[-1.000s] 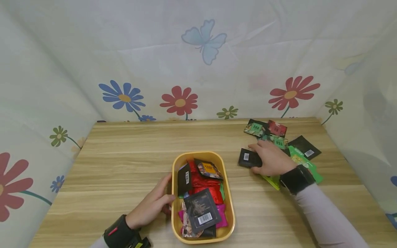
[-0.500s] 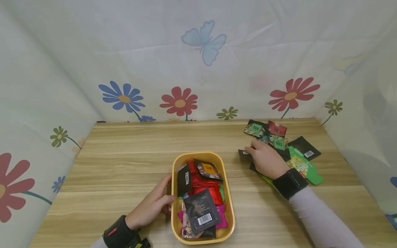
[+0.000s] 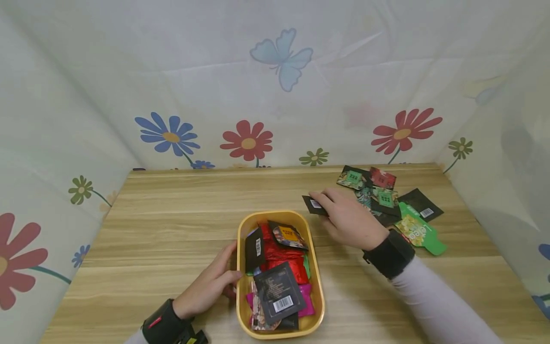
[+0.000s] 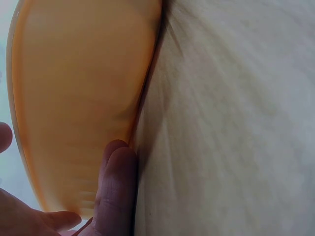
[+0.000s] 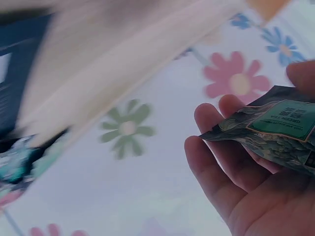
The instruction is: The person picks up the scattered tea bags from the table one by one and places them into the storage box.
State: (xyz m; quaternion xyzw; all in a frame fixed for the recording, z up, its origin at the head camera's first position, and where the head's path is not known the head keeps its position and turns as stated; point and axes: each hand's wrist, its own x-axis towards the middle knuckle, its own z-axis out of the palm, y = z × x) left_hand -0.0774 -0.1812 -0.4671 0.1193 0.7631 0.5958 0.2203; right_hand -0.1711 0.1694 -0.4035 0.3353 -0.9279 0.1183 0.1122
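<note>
My right hand pinches a dark green tea sachet above the table, right of the yellow basket. In the right wrist view the same tea sachet shows a green label reading "GREEN TEA", with fingers beneath it and the thumb above. Against the basket's left side rests my left hand, its thumb at the rim. The left wrist view shows fingers touching the orange-yellow outer wall low down. Inside the basket lie a black sachet, red foil packets and a magenta packet.
At the back right of the wooden table lies a loose pile: green-labelled sachets, a red sachet, a black sachet and a green packet. White flowered cloth encloses the back and sides.
My right hand has picked up the dark sachet from the pile's left edge and carried it left toward the basket. The left hand and basket stay in place.
</note>
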